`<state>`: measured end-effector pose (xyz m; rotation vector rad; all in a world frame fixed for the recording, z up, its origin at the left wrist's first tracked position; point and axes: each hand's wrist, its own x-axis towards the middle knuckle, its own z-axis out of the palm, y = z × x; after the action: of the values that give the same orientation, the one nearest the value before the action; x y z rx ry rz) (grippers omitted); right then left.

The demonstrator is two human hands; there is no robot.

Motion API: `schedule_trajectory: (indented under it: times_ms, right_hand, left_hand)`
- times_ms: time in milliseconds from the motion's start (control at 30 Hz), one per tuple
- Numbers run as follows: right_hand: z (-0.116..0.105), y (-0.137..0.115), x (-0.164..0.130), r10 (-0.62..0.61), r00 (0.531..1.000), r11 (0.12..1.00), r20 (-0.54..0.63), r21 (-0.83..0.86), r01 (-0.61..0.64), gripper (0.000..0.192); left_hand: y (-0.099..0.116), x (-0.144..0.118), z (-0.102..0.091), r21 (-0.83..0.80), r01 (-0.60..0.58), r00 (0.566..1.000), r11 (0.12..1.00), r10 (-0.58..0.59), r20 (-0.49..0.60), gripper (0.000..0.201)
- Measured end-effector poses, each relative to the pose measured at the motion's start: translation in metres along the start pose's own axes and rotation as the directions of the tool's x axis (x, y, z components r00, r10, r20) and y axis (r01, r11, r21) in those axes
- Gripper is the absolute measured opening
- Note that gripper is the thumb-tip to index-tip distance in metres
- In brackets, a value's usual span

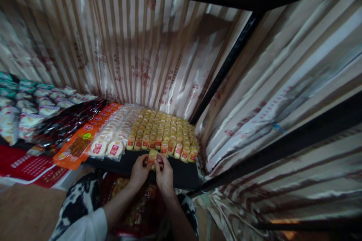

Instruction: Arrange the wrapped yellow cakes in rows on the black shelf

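Shelf edge (181, 175): packet (153, 156) between grips.

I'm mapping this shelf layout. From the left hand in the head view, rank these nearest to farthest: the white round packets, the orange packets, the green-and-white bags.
1. White round packets: on the shelf just up and left of the left hand.
2. Orange packets: farther left, beside the white ones.
3. Green-and-white bags: far left of the shelf.

Bare forearms, a white short sleeve (90, 228) on the left arm, black-and-white patterned garment (77, 201) below
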<state>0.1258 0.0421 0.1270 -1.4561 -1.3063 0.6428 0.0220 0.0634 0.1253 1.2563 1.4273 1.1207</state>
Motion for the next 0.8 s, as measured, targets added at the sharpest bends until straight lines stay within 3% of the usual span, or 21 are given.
schedule_trajectory:
  times_ms: [167, 333, 600, 800]
  right_hand:
    - [-0.003, 0.011, 0.024, -0.088, 0.994, 0.982, -0.060, -0.175, 0.076, 0.033]
    - [-0.009, 0.035, 0.033, -0.150, 0.981, 0.920, -0.123, -0.380, 0.093, 0.036]
    - [-0.011, 0.057, 0.026, -0.215, 0.970, 0.929, -0.117, -0.332, 0.165, 0.038]
    - [-0.010, 0.059, 0.025, -0.225, 0.966, 0.928, -0.130, -0.331, 0.172, 0.038]
  left_hand:
    - [0.008, 0.024, 0.016, 0.074, 0.108, 0.994, 0.991, -0.107, -0.025, 0.028]
    - [0.017, 0.038, 0.027, 0.220, 0.079, 0.996, 0.972, -0.067, -0.061, 0.031]
    - [0.020, 0.034, 0.042, 0.403, 0.055, 0.992, 0.913, -0.004, -0.128, 0.035]
    - [0.013, 0.033, 0.051, 0.498, -0.027, 0.976, 0.867, 0.131, -0.176, 0.027]
